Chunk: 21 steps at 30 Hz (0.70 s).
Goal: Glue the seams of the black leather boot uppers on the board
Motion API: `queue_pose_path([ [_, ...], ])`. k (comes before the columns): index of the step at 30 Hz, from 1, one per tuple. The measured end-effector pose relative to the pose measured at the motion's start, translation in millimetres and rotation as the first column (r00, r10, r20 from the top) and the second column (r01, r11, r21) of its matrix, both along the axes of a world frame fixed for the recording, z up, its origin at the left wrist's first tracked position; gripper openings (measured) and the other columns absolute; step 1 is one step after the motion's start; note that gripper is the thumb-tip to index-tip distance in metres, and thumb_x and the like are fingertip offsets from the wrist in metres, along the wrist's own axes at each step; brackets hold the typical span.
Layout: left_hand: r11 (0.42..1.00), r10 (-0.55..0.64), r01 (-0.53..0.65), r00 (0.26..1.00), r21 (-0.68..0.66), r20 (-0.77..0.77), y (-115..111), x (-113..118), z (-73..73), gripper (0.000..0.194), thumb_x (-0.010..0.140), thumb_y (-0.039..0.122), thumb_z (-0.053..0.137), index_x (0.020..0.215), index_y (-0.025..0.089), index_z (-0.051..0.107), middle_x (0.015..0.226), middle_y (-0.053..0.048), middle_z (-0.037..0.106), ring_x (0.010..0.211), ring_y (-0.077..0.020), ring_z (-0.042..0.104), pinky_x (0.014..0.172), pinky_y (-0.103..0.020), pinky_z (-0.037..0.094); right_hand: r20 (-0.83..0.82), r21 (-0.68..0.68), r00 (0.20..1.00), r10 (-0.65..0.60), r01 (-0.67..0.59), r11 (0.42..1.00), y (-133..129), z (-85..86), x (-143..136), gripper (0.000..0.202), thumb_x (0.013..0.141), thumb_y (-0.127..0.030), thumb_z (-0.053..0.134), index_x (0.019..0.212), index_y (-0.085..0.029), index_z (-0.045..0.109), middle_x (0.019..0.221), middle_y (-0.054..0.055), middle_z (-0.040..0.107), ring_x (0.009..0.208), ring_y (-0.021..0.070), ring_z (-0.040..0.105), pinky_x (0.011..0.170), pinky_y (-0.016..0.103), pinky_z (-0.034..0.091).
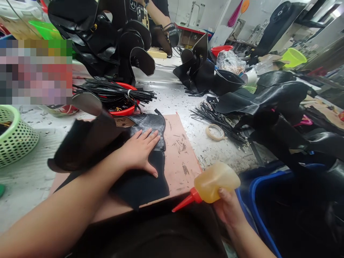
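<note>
My left hand (pixel 141 150) lies flat with its fingers spread on a black leather piece (pixel 150 175), which rests on a pinkish board (pixel 180 154). Part of that leather curls up to the left of my wrist. In my right hand (pixel 228 208) is a squeeze bottle (pixel 216 181) of yellowish liquid. The bottle is tilted, its red nozzle pointing down and left over dark material near the board's front edge. Nozzle and leather piece are apart.
A red bowl (pixel 126 111) holds black strips behind the board. A tape roll (pixel 215 132) lies right of it, near more black strips (pixel 212 116). A green basket (pixel 18 139) stands left, a blue bin (pixel 254 195) right. Another person's arm (pixel 158 14) shows at the back.
</note>
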State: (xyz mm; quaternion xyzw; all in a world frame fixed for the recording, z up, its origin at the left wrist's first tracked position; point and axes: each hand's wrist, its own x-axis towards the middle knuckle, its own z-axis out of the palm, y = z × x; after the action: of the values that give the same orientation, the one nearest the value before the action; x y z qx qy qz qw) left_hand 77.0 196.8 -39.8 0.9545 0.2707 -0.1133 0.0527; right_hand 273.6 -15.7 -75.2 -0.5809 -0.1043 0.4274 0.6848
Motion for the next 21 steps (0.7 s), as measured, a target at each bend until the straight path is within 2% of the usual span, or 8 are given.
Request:
queue_pose_path([
  [2,0.997,0.052,-0.05,0.998,0.058,-0.029,-5.7,0.8,7.9,0.122,0.046,0.077,0.059,0.137,0.006,0.023,0.144,-0.02,0.017,0.132,-0.0356,0.014,0.106,-0.045,0.011,-0.09,0.034,0.995,-0.049,0.052,0.998,-8.2,3.9,1.7,0.046,0.044,-0.047,0.079,0.079,-0.021,0.064,0.064,0.002,0.065,0.061,0.0205,0.061,0.05,0.031,0.051],
  [5,0.966,0.194,-0.184,0.98,0.185,-0.042,-18.2,1.5,15.1,0.09,0.071,0.063,0.053,0.13,-0.002,0.036,0.137,-0.028,0.031,0.127,-0.0388,0.027,0.102,-0.045,0.022,-0.237,0.096,0.969,-0.073,0.098,0.991,-16.5,12.9,7.9,0.04,0.051,-0.05,0.075,0.078,-0.022,0.063,0.066,0.002,0.065,0.055,0.0167,0.058,0.038,0.023,0.044],
  [7,0.94,0.261,-0.249,0.965,0.232,-0.026,-26.9,-0.9,13.9,0.068,0.084,0.047,0.043,0.126,-0.005,0.04,0.132,-0.03,0.037,0.124,-0.0396,0.033,0.099,-0.046,0.026,-0.347,0.128,0.935,-0.078,0.13,0.983,-18.3,20.0,12.0,0.042,0.049,-0.049,0.077,0.078,-0.022,0.063,0.067,0.001,0.064,0.047,0.0114,0.051,0.034,0.019,0.037],
  [10,0.935,0.26,-0.257,0.965,0.245,0.022,-37.1,-16.4,8.0,0.054,0.087,0.034,0.038,0.128,0.0,0.041,0.133,-0.026,0.038,0.125,-0.0346,0.035,0.103,-0.044,0.024,-0.427,0.168,0.901,-0.075,0.161,0.973,-16.9,27.9,15.5,0.047,0.043,-0.047,0.08,0.079,-0.023,0.064,0.064,-0.001,0.062,0.041,0.0061,0.043,0.034,0.016,0.034],
  [14,0.997,0.071,-0.068,0.991,-0.03,0.115,-50.8,-65.3,14.6,0.054,0.075,0.013,0.038,0.128,0.022,0.045,0.141,-0.005,0.034,0.131,-0.0201,0.026,0.109,-0.04,0.016,-0.317,0.328,0.944,0.092,0.018,0.945,-13.9,25.9,17.6,0.038,0.053,-0.049,0.076,0.08,-0.025,0.063,0.068,-0.003,0.062,0.043,0.0056,0.044,0.036,0.017,0.035],
  [17,0.945,0.062,0.003,0.98,-0.326,0.188,-71.9,-107.6,33.1,0.06,0.064,0.005,0.036,0.115,0.03,0.056,0.137,0.003,0.04,0.13,-0.0158,0.028,0.109,-0.041,0.015,-0.271,0.412,0.946,0.178,-0.053,0.91,-13.5,17.3,20.1,0.033,0.061,-0.05,0.07,0.083,-0.027,0.063,0.072,-0.003,0.062,0.044,0.0056,0.045,0.038,0.018,0.035],
  [19,0.919,0.196,-0.112,0.962,-0.378,0.191,-90.4,-129.7,44.4,0.05,0.064,0.006,0.037,0.097,0.03,0.066,0.127,0.003,0.051,0.125,-0.0184,0.037,0.107,-0.04,0.023,-0.306,0.421,0.926,0.221,-0.076,0.904,-14.2,12.3,22.4,0.034,0.062,-0.052,0.069,0.086,-0.028,0.062,0.072,-0.003,0.062,0.046,0.0062,0.046,0.04,0.019,0.037],
  [21,0.889,0.423,-0.369,0.889,-0.27,0.179,-108.5,-146.0,49.8,0.032,0.066,0.012,0.043,0.073,0.028,0.069,0.108,0.002,0.065,0.113,-0.0218,0.052,0.096,-0.035,0.039,-0.376,0.414,0.884,0.278,-0.108,0.904,-15.0,9.8,24.7,0.038,0.06,-0.051,0.072,0.088,-0.028,0.061,0.073,-0.003,0.063,0.048,0.0066,0.048,0.042,0.02,0.04],
])
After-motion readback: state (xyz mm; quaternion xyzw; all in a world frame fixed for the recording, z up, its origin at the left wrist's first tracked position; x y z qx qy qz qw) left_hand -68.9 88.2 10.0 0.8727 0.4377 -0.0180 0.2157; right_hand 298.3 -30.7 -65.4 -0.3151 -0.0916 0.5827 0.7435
